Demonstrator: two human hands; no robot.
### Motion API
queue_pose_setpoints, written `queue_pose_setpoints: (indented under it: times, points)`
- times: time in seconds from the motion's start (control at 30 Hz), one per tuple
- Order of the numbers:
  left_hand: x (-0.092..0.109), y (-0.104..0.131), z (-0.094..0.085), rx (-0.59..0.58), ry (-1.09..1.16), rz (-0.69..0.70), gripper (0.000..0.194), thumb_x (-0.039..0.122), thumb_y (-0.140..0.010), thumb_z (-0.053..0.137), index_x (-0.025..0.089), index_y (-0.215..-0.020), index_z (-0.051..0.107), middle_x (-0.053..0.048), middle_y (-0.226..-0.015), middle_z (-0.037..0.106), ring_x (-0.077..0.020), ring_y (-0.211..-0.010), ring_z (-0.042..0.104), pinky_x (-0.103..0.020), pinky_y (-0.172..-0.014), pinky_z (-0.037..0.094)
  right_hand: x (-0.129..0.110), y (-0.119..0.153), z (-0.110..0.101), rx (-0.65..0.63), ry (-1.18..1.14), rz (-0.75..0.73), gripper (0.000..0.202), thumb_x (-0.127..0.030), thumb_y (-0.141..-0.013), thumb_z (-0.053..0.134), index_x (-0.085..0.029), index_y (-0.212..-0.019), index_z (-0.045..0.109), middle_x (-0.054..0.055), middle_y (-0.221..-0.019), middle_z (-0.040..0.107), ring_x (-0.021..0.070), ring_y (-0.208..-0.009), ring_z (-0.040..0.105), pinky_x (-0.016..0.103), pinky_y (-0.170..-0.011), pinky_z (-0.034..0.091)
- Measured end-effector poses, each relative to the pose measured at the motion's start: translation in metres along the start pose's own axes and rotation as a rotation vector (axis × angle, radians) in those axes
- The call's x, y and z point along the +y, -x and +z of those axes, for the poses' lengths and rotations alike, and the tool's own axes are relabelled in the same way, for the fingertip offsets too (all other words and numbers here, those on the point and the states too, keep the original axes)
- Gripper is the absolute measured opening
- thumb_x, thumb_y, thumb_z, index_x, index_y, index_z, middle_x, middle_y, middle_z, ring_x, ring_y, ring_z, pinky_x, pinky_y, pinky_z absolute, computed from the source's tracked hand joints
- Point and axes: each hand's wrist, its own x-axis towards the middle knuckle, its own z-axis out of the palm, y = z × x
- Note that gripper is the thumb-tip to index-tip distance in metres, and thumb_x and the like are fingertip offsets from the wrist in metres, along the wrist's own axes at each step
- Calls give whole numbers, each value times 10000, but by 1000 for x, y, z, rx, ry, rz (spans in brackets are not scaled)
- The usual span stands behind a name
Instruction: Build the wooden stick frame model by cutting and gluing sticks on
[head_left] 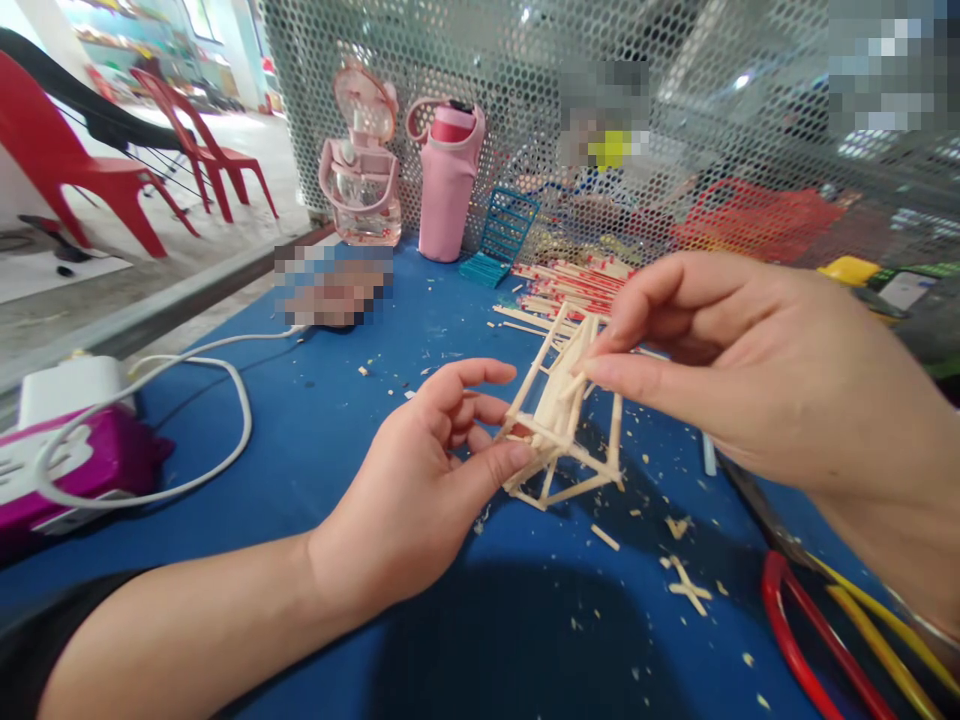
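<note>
Pale stick frame (553, 393), open-sided, slim-barred, left fingers (491, 475) pinching near end, right fingers (630, 378) pinching short stick (573, 387)

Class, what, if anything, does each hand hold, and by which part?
The left hand holds the stick frame by its near left corner. The right hand pinches a short stick by one end, above the frame.

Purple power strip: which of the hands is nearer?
Left. The left hand is right of the purple power strip, holding the stick frame; the right hand is farther right, pinching a small stick.
</note>
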Motion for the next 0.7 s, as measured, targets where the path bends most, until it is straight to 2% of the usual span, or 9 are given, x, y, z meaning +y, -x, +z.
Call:
queue_pose_setpoints:
  times: [0.17,0.47,0.7]
  points:
    - [2,3,-2,5,-7,3,436,188,-759,723,229,-1147,529,6,-879,661,-57,-610,524,-163,-557,449,1,8,-4,62,-57,41,116,-182,-764,683,-219,-786,576,-33,-736,671,112,-683,649,244,-630,492]
    - [4,1,-3,-11,56,-50,477,157,-731,738,232,-1143,509,26,-938,580,8,-483,464,-119,-430,390,-4,17,-3,68,-91,57,129,-169,-753,703,-222,-746,586,-39,-722,676,98,-642,624,252,-655,519]
    - [7,-3,-4,-73,121,-125,547,169,-686,781,218,-1144,486,33,-881,582,3,-450,461,-114,-375,365,0,17,0,28,-92,65,105,-226,-747,701,-244,-767,600,-27,-728,677,137,-624,631,279,-572,519]
